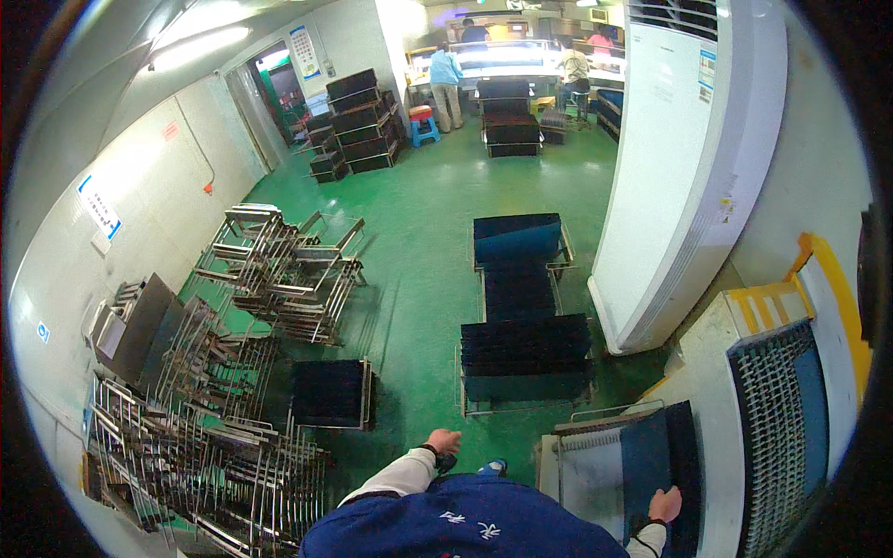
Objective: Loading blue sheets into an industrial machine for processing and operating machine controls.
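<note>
At the lower right my right hand [665, 504] is closed at the edge of a dark flat panel [686, 456], which stands in a metal rack [581, 465]. A blue-grey panel [642, 456] stands beside it in the same rack. Its fingertips are too small to make out fully. My left hand [444, 441] hangs in front of my body over the green floor, fingers loosely apart, with nothing visible in it. Nearest to it, ahead, is a wire rack packed with dark panels [526, 349].
Empty metal racks [214, 456] are piled along the left wall; one filled rack [327, 392] stands beside them. To the right are a roller conveyor [772, 437] with yellow-edged housing and a tall white air conditioner [660, 167]. Several people work at a lit bench [502, 70] far back.
</note>
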A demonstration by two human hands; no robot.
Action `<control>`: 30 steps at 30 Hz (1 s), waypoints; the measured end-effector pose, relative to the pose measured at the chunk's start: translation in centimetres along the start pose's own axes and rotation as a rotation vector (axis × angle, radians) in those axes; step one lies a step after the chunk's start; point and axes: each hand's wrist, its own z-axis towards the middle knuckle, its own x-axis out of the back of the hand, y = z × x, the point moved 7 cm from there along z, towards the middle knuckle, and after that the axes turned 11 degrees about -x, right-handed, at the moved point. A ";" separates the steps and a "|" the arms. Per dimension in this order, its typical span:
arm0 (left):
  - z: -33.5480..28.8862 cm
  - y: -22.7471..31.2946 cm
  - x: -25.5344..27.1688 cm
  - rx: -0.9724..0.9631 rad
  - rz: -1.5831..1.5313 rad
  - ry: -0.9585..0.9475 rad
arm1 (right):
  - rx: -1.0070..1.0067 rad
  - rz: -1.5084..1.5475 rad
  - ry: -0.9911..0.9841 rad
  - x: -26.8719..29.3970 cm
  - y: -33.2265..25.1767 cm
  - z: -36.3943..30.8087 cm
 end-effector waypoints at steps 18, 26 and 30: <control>3.8 0.0 1.8 0.013 -0.138 0.037 | 0.059 0.031 0.136 10.1 2.8 2.8; 5.0 2.1 -0.2 -0.042 -0.053 -0.089 | -0.061 0.785 -0.015 18.5 9.5 1.2; 7.8 0.5 -1.4 -0.117 -0.094 -0.196 | -0.651 1.446 -0.198 9.9 18.7 2.2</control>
